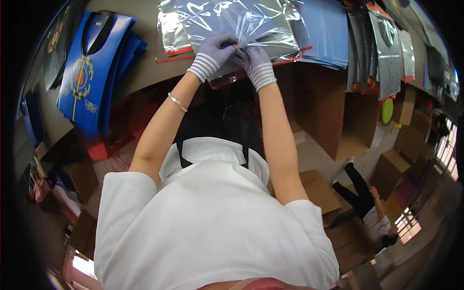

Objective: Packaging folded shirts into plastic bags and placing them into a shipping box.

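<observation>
A shiny clear plastic bag (pixel 270 36) with a flat blue-grey sheet inside lies before me at the table's front edge. Both my hands wear pale purple knit gloves with white-striped cuffs. My left hand (pixel 211 54) pinches the bag with bent fingers, near the middle of its near side. Close beside it, my right hand (pixel 257 65) is also closed on the plastic, the fingertips of both nearly touching. Creases in the film fan out from that spot. Whether the fingertips hold something small as well cannot be made out. Red strips (pixel 179 51) edge the bags underneath.
Blue printed bags (pixel 92 63) with dark handles are stacked at the left. To the right lie a pile of blue sheets (pixel 323 34) and several grey packages (pixel 386 58). Cardboard boxes (pixel 319 106) stand below the table. Another person (pixel 365 200) is farther off at the lower right.
</observation>
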### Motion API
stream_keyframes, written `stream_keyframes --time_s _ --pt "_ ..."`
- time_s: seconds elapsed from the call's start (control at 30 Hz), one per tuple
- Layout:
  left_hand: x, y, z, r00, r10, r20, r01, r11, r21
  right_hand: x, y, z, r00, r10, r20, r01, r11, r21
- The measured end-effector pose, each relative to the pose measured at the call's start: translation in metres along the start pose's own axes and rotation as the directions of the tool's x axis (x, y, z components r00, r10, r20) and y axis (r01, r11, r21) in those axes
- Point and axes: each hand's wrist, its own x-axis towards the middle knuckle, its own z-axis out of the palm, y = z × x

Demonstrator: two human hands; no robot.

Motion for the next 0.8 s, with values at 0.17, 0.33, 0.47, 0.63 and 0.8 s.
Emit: stream_keyframes --time_s 0.17,0.33,0.47,0.63,0.8 --pt "-0.043 -0.071 -0.050 0.974 -0.164 -0.159 0.166 0.986 0.005 -0.014 -0.002 -0.035 0.977 0.212 -0.018 -0.212 0.960 -0.182" --pt "-0.124 -0.116 -0.058 0.640 -0.765 0.077 0.712 0.552 -0.433 -0.041 0.044 -0.059 0.991 0.130 -0.014 -0.106 0.735 -0.670" --pt "-0.133 -0.114 -0.040 0.673 -0.715 0.191 0.680 0.497 -0.538 -0.031 0.078 -0.008 0.882 0.006 0.471 0.469 -0.091 -0.878" --pt "-0.123 -0.108 -0.035 0.675 -0.721 0.153 0.606 0.425 -0.672 -0.008 0.106 0.030 0.826 0.116 0.552 0.527 -0.508 -0.681" --pt "-0.126 -0.136 -0.044 0.796 -0.599 -0.082 0.415 0.640 -0.647 -0.006 0.118 0.043 0.840 0.105 0.533 0.519 -0.444 -0.730"
